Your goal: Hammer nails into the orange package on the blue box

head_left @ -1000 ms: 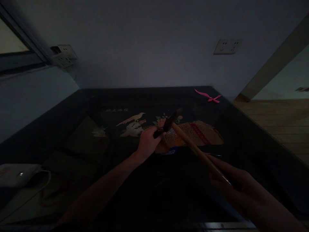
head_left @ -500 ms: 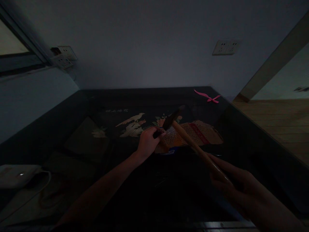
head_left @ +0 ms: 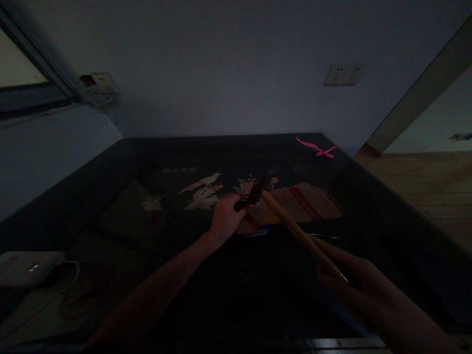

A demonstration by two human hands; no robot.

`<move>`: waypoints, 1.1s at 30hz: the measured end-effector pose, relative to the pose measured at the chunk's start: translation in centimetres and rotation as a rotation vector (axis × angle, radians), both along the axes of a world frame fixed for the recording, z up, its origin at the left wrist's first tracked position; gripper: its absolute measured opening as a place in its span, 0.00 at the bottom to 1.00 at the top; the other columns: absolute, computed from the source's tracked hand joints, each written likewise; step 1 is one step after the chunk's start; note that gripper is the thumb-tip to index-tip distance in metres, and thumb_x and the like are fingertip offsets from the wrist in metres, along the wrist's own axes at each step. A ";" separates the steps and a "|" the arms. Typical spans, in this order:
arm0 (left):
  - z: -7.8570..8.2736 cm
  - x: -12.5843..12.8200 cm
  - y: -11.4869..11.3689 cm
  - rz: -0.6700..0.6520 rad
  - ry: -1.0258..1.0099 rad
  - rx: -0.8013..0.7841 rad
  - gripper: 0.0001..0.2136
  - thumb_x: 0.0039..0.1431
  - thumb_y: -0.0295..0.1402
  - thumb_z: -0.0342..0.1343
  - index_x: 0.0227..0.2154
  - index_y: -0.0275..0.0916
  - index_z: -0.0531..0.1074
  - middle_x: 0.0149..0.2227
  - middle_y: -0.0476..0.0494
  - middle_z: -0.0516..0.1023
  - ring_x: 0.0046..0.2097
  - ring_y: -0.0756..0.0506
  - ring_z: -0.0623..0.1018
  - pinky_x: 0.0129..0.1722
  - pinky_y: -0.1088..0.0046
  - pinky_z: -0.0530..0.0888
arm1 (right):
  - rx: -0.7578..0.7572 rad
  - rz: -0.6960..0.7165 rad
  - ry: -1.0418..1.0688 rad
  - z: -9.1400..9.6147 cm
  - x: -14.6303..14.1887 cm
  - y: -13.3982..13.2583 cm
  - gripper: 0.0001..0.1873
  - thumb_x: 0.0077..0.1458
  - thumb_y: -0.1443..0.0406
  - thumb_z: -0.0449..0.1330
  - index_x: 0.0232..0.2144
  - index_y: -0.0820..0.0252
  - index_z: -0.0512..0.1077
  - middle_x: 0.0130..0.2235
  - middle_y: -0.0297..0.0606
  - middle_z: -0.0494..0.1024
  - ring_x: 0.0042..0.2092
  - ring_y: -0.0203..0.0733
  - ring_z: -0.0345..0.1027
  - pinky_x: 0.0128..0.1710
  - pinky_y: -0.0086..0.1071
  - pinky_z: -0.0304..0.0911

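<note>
A hammer with a wooden handle [head_left: 300,235] rests in my right hand [head_left: 363,290], its fingers wrapped round the lower handle. Its dark head [head_left: 261,188] is right by my left hand [head_left: 227,214]. That hand is closed in a pinch on a short dark rod [head_left: 239,204], whose exact kind the dim light hides. Below both lies a flat brown piece [head_left: 306,204] dotted with many small holes and crossed by a red band. A blue printed patch [head_left: 261,231] shows at its near left edge.
The dark tabletop [head_left: 224,147] carries a bird-and-flower picture [head_left: 202,194]. A pink ribbon [head_left: 320,150] lies at the far right. A white box with a cord [head_left: 31,268] sits at the left, and a thin shiny strand [head_left: 324,236] near the brown piece. Sockets [head_left: 342,73] are on the wall.
The hammer head has come down slightly to the left, closer to the pinched rod. My right hand has shifted a little left with it; my left hand has hardly moved.
</note>
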State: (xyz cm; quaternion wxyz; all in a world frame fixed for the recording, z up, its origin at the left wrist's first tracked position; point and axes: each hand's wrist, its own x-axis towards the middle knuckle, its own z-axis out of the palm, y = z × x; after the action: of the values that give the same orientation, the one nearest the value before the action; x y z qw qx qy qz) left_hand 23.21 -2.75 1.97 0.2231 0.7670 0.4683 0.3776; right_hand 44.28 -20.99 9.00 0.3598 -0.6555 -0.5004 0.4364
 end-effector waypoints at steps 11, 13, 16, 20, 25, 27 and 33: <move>0.0 0.0 0.2 -0.050 -0.040 -0.005 0.05 0.54 0.29 0.61 0.34 0.39 0.77 0.36 0.45 0.81 0.39 0.44 0.80 0.41 0.67 0.75 | -0.105 -0.083 0.093 -0.1 0.1 -0.3 0.33 0.52 0.50 0.62 0.59 0.48 0.67 0.58 0.38 0.73 0.54 0.54 0.70 0.47 0.38 0.72; 0.0 -0.2 0.1 -0.112 -0.082 -0.010 0.07 0.54 0.30 0.61 0.37 0.40 0.76 0.38 0.46 0.81 0.40 0.44 0.80 0.43 0.66 0.75 | -0.058 -0.061 0.050 0.1 0.4 -0.2 0.32 0.53 0.51 0.62 0.59 0.48 0.67 0.50 0.39 0.80 0.51 0.55 0.73 0.45 0.38 0.73; 0.3 -0.7 -0.3 -0.147 -0.118 0.006 0.11 0.53 0.29 0.62 0.41 0.40 0.74 0.41 0.45 0.80 0.43 0.44 0.79 0.45 0.66 0.75 | 0.022 -0.042 -0.035 0.4 0.8 -0.2 0.32 0.52 0.53 0.62 0.59 0.47 0.67 0.40 0.39 0.84 0.49 0.56 0.74 0.45 0.38 0.73; 0.7 -1.1 -0.7 -0.097 -0.147 0.004 0.09 0.53 0.27 0.61 0.39 0.38 0.74 0.39 0.44 0.80 0.40 0.45 0.80 0.43 0.67 0.76 | 0.005 -0.061 -0.037 0.3 0.7 -0.2 0.32 0.51 0.52 0.63 0.58 0.47 0.68 0.43 0.38 0.83 0.50 0.55 0.74 0.43 0.35 0.74; 0.7 -1.0 -0.5 -0.045 -0.154 -0.046 0.02 0.54 0.28 0.59 0.32 0.38 0.74 0.32 0.48 0.81 0.33 0.47 0.79 0.35 0.72 0.76 | -0.043 -0.072 -0.003 -0.1 0.0 -0.2 0.30 0.51 0.52 0.64 0.57 0.46 0.69 0.56 0.37 0.76 0.54 0.52 0.71 0.51 0.39 0.68; 0.7 -0.9 -0.4 -0.028 -0.154 -0.053 0.01 0.54 0.28 0.60 0.30 0.38 0.74 0.30 0.49 0.80 0.31 0.48 0.79 0.32 0.73 0.76 | -0.072 -0.065 0.014 -0.1 -0.2 -0.1 0.31 0.51 0.52 0.64 0.58 0.46 0.68 0.57 0.38 0.74 0.55 0.53 0.69 0.52 0.40 0.68; 0.6 -0.6 -0.4 -0.052 -0.197 -0.071 0.03 0.54 0.27 0.59 0.32 0.38 0.75 0.32 0.48 0.81 0.34 0.47 0.80 0.35 0.71 0.77 | -0.050 -0.010 0.025 0.4 -0.4 0.5 0.32 0.53 0.52 0.62 0.59 0.47 0.66 0.55 0.39 0.76 0.53 0.52 0.70 0.55 0.44 0.64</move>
State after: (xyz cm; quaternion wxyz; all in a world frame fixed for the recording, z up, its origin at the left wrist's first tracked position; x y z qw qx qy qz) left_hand 22.59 -3.14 2.53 0.3047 0.7296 0.4372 0.4287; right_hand 43.91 -20.50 9.42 0.3517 -0.6612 -0.4817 0.4550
